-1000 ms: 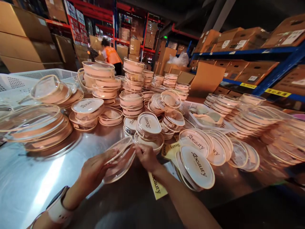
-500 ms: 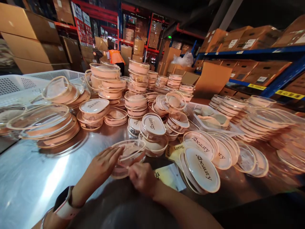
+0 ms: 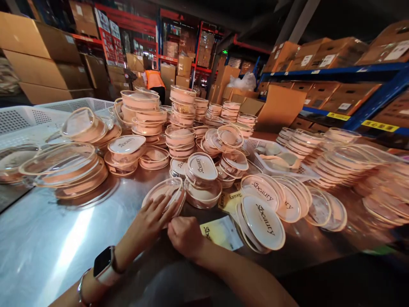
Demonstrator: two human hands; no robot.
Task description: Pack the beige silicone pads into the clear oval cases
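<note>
A round clear plastic case (image 3: 162, 187) with a cream rim and pale pink contents is tilted towards me on the metal table. My left hand (image 3: 153, 219), wearing a watch, lies across its near side with the fingers stretched out and spread; the thumb is hidden. Close by, my right hand (image 3: 185, 236) is closed in a fist at the case's near right edge. Whatever those fingers hold, if anything, is hidden. Just behind stand two stacked cases, the upper one a white-lidded case (image 3: 201, 166) with "beauty" lettering. A yellow-and-white packet (image 3: 222, 232) lies right of the fist.
Stacks of similar cases (image 3: 182, 106) crowd the table (image 3: 64, 238). Several lettered cases (image 3: 263, 221) lean over at the right. White perforated baskets (image 3: 92, 103) stand left and right. Beyond are shelves with cartons (image 3: 332, 53) and a person in an orange vest (image 3: 154, 79).
The case has tilted up more steeply, its top facing me. My left hand has shifted down and right over its near side, fingers more spread. The right fist stays close beside it.
</note>
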